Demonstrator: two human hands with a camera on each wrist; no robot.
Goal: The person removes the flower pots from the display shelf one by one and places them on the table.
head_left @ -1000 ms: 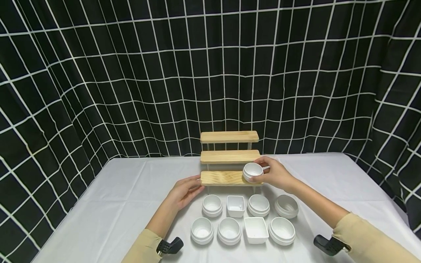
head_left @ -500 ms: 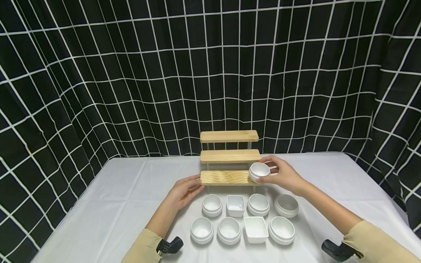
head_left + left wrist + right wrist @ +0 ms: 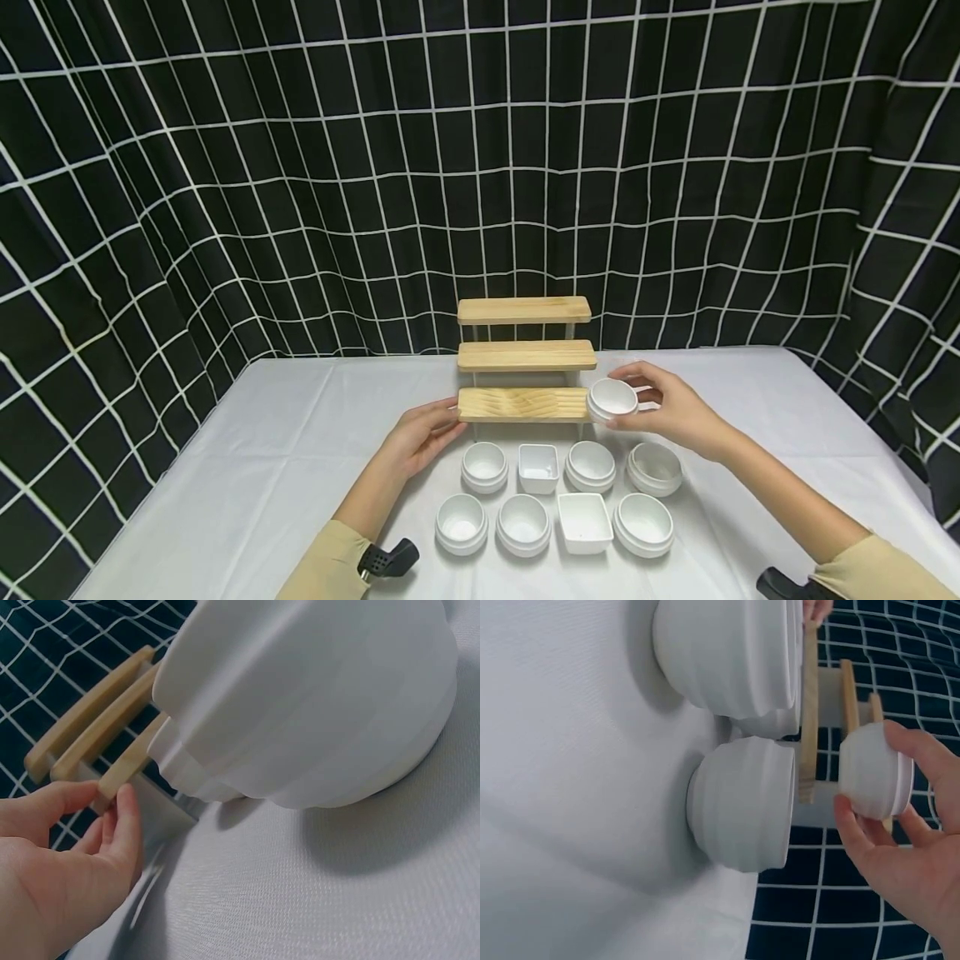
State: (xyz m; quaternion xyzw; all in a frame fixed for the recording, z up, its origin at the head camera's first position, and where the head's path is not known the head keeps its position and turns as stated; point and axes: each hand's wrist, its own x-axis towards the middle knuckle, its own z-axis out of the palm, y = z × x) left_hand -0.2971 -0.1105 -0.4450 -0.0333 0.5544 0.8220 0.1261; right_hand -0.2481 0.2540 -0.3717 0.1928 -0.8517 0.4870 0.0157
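A three-tier stand with wooden shelves (image 3: 521,404) stands on the white cloth. My left hand (image 3: 423,437) pinches the left end of its lowest shelf; in the left wrist view, thumb and fingertips close on that wooden end (image 3: 124,769). At the right end of the same shelf, my right hand (image 3: 671,410) holds a small round white bowl (image 3: 613,397) by its sides, upright. In the right wrist view this bowl (image 3: 870,772) is raised off the table between thumb and fingers. Whether it touches the shelf's end is unclear.
Two rows of white bowls stand in front of the stand, among them a round bowl (image 3: 654,469), a small square bowl (image 3: 537,468) and a larger square bowl (image 3: 584,523). A black curtain (image 3: 525,192) with white grid lines hangs behind the table.
My right hand has moved the small round bowl rightward, from over the lowest shelf to its right end. The left hand has stayed on the shelf.
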